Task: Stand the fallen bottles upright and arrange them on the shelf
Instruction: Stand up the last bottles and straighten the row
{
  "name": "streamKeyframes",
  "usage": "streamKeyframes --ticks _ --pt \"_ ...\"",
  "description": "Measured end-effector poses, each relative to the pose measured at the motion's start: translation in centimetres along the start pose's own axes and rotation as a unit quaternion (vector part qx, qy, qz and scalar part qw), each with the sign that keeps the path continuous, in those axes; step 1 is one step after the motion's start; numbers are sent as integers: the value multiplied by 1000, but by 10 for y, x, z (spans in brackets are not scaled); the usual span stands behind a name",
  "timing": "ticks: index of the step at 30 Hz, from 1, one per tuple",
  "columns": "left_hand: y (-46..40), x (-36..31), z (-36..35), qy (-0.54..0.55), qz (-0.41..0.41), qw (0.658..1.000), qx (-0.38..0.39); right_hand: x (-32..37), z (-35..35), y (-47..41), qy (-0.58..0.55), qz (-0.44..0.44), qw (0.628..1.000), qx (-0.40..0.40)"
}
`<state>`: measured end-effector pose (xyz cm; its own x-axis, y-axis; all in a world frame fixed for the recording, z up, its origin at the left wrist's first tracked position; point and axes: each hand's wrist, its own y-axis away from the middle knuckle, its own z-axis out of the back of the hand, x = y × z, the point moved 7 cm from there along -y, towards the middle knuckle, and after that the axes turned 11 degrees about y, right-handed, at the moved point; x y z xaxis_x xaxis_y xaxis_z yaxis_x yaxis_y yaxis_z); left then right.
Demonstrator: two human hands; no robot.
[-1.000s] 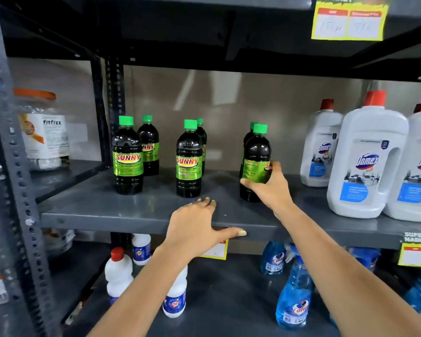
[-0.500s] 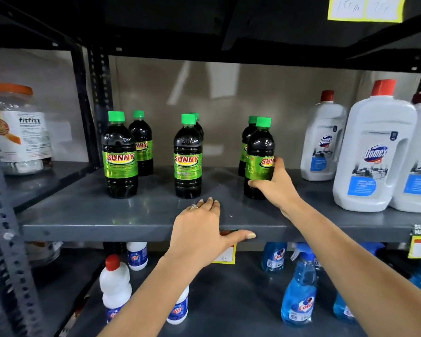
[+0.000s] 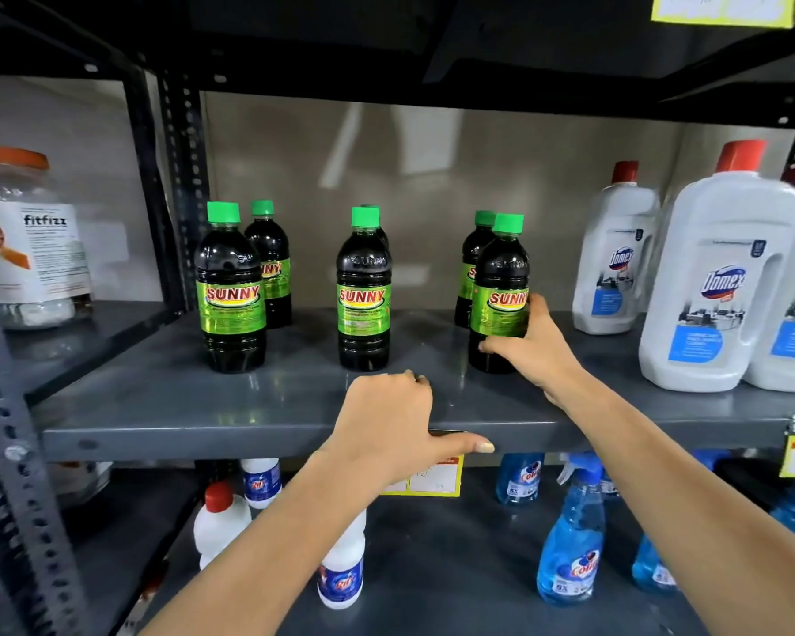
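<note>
Several dark Sunny bottles with green caps stand upright on the grey shelf (image 3: 166,406), in pairs one behind the other. The left front bottle (image 3: 230,291) and the middle front bottle (image 3: 363,291) stand free. My right hand (image 3: 531,346) grips the lower body of the right front bottle (image 3: 499,286), which is upright with its label turned partly to the right. Another bottle (image 3: 471,268) stands just behind it. My left hand (image 3: 386,424) rests on the shelf's front edge, fingers curled on top, thumb along the lip, holding no bottle.
Large white Domex jugs (image 3: 717,286) with red caps crowd the shelf's right side. A clear jar (image 3: 24,241) labelled fitfizz stands on the neighbouring shelf to the left. Below are white bottles (image 3: 221,521) and blue spray bottles (image 3: 570,543). A perforated upright post (image 3: 184,176) borders the left.
The right front bottle has been turned, so its Sunny label shows more to the front. My left hand's fingers have curled on the shelf edge. The view shifted slightly.
</note>
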<state>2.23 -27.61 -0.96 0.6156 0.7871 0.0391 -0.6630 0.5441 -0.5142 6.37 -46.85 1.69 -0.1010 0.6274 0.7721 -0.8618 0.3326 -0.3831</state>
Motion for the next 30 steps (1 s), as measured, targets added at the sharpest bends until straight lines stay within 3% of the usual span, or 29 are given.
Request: streamKeyframes --ticks 7,15,19,21,23,26,30 --pt "-8 15 13 27 -28 999 29 2 6 5 16 -6 1000 -22" --pt "0 20 13 214 41 973 74 2 4 6 32 -12 999 -15" --pt "0 48 28 422 122 898 -38 2 6 7 18 -17 1000 -10" --pt "4 72 34 441 187 865 -146 2 5 8 11 -18 1000 -5" --pt "6 90 31 450 251 833 -200 3 4 9 11 -16 1000 -1" --pt "-8 106 18 437 325 821 -170 4 2 9 21 -17 1000 -2" --pt "-35 111 -2 506 344 786 -87 3 4 12 36 -15 999 -2"
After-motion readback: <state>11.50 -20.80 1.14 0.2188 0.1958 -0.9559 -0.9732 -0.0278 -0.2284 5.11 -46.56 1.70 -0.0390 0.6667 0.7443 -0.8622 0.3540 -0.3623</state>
